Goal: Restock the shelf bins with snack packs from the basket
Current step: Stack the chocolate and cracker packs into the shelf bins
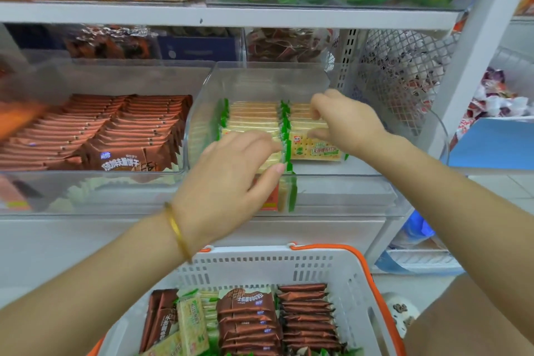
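This is a shop, a small grocery or snack aisle. White metal shelving (231,16) runs in tiers, each carrying clear plastic bins of identical wrapped goods: a left bin (95,176) packed with rows of brown snack packs (115,130), a right bin (332,173) of green-edged cracker packs (254,115). A grey plastic shopping basket with orange handles (355,274) sits below the shelf's front edge, full of the same packs.
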Demonstrator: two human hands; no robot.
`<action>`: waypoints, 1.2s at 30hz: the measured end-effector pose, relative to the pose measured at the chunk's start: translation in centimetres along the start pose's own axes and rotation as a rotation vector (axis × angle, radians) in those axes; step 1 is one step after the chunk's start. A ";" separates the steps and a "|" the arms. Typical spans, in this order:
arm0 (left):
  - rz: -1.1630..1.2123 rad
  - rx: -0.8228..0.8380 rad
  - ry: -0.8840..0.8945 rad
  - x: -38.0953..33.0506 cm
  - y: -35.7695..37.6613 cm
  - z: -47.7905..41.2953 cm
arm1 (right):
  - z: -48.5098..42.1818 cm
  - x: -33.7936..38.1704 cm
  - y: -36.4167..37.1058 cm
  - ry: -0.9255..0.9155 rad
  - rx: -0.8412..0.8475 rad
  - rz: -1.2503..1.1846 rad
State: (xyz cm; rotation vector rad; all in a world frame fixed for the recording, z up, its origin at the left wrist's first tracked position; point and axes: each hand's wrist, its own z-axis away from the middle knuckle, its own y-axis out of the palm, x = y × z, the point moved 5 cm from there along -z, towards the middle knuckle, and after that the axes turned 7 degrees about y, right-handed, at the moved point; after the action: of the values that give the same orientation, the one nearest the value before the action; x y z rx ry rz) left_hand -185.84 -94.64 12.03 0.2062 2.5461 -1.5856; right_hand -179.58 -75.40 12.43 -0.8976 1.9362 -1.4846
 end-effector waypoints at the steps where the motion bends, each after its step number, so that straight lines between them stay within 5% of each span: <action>1: -0.015 -0.032 0.047 -0.7 -0.8 1.5 | 1.5 1.0 -1.5 -0.016 -0.086 -0.103; 5: -0.218 0.202 0.138 0.8 -0.2 8.9 | 9.5 7.2 -4.8 -0.188 -0.218 -0.639; 9: -0.413 0.742 -0.058 5.8 2.9 14.5 | 12.8 16.1 5.9 -0.315 0.313 -0.473; 12: -0.475 0.948 -0.106 7.6 4.4 17.2 | 13.8 20.5 18.0 -0.345 0.643 -0.242; 17: -0.412 0.963 -0.132 8.5 3.8 19.1 | 13.8 25.5 30.9 -0.324 0.771 -0.252; 24: -0.340 1.003 -0.176 9.1 4.0 21.2 | 15.1 27.9 35.7 -0.323 0.845 -0.148; 30: -0.279 0.986 -0.187 9.1 4.3 21.0 | 13.0 26.6 30.6 -0.517 0.745 0.000; 36: -0.073 0.912 -0.276 8.4 5.3 18.1 | 11.9 18.7 18.9 -0.227 0.677 -0.508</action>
State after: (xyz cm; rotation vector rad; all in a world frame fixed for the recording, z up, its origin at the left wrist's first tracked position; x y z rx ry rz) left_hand -192.35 -108.17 -2.11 -0.0268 1.4951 -2.4777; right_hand -185.98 -93.85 -9.14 -1.1987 0.9529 -2.0302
